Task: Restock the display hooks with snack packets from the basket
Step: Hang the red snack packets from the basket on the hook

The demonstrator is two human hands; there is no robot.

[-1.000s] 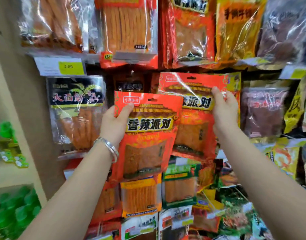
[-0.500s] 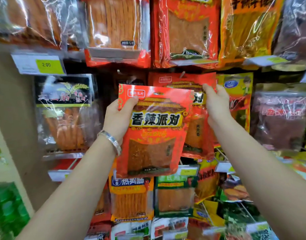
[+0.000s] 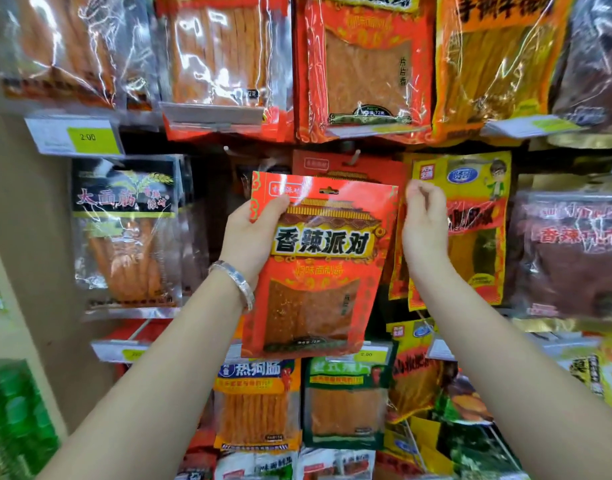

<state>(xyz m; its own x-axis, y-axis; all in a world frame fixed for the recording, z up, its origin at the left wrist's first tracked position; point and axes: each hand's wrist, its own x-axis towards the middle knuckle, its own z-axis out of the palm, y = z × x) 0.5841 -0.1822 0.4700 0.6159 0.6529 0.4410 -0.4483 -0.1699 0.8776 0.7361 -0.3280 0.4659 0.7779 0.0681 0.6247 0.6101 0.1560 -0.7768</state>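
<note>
My left hand grips a red snack packet by its upper left corner and holds it upright in front of the display. Its hang hole is at the top middle. Right behind it, a second red packet of the same kind hangs on a white hook. My right hand is at the right edge of both red packets with its fingers curled; whether it pinches either packet is hidden. The basket is out of view.
Snack packets hang all around: a black-labelled one at left, a yellow one at right, larger orange and red ones above, more below. Yellow price tags stick out on rails. A beige wall panel borders the left.
The second red packet, which my right hand held up, now hangs on the hook, and that hand's fingers have curled at its edge. My left hand has brought its packet up and to the right.
</note>
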